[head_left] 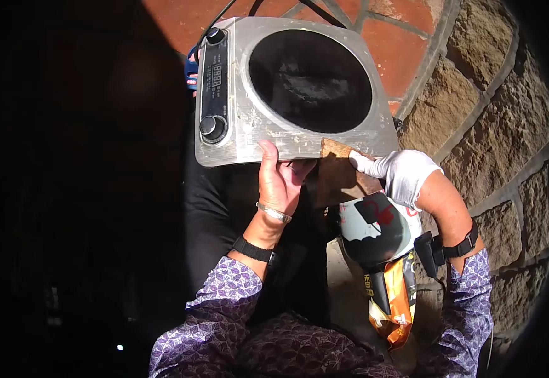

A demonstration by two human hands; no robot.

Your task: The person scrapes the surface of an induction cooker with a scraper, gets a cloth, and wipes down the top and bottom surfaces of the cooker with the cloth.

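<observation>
A silver induction cooker [236,143] with a round black glass top [311,80] is tilted in front of me. My left hand [279,179] grips its near edge, thumb on top and fingers underneath, partly hidden. In a white glove, my right hand [400,173] holds a flat brown piece [343,171], rough and rusty-looking. The piece's upper corner overlaps the cooker's near edge; whether it touches cannot be made out. Two knobs and a display panel [216,79] line the cooker's left side.
Below my right hand sits a rounded pale container [375,236] with dark patches, beside an orange and black packet [397,296]. A stone wall [501,113] runs along the right. Red paving [391,53] lies behind the cooker, crossed by a black cable [321,11]. Deep shadow covers the left.
</observation>
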